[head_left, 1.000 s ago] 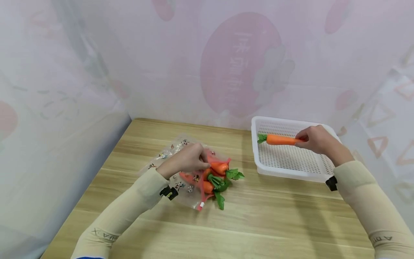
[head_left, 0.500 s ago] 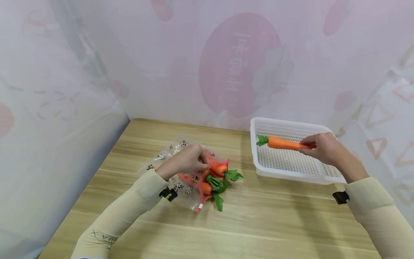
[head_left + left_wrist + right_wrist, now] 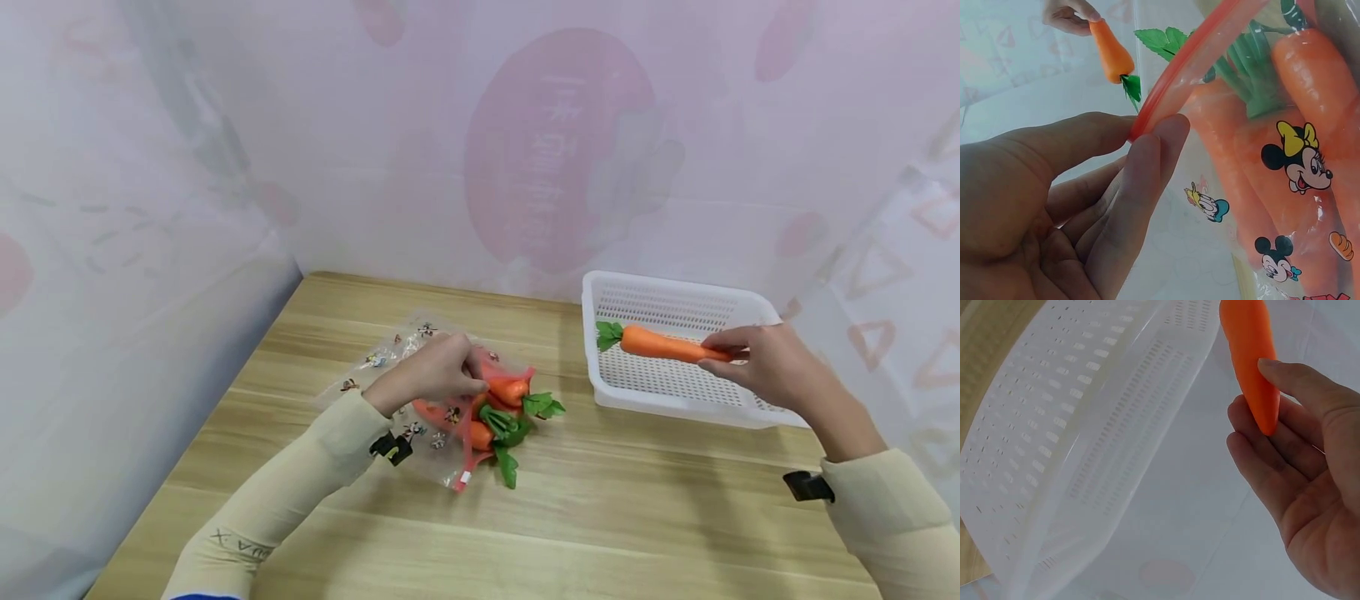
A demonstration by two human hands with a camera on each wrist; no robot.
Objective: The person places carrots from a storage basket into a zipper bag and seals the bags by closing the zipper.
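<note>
My left hand [image 3: 438, 367] pinches the red zip edge of a clear plastic zip bag [image 3: 1210, 234] printed with cartoon characters. Inside the bag lie several orange carrots [image 3: 1310, 75], their green tops poking out of the mouth toward the right. My right hand [image 3: 780, 367] holds one carrot [image 3: 663, 343] by its thin tip, between thumb and fingers. That carrot hangs over the white basket [image 3: 675, 404], leafy end pointing left. In the right wrist view, the thumb presses the carrot's side near the tip and its leaves are out of frame.
The white perforated basket stands at the back right of the wooden table [image 3: 570, 517]. Pale printed cloth walls [image 3: 360, 167] rise behind and on both sides. A black strap mount [image 3: 808, 486] sits at the right cuff.
My right hand has moved right and toward me with the carrot, which has also lowered slightly in view. The left hand and the bag have stayed nearly still.
</note>
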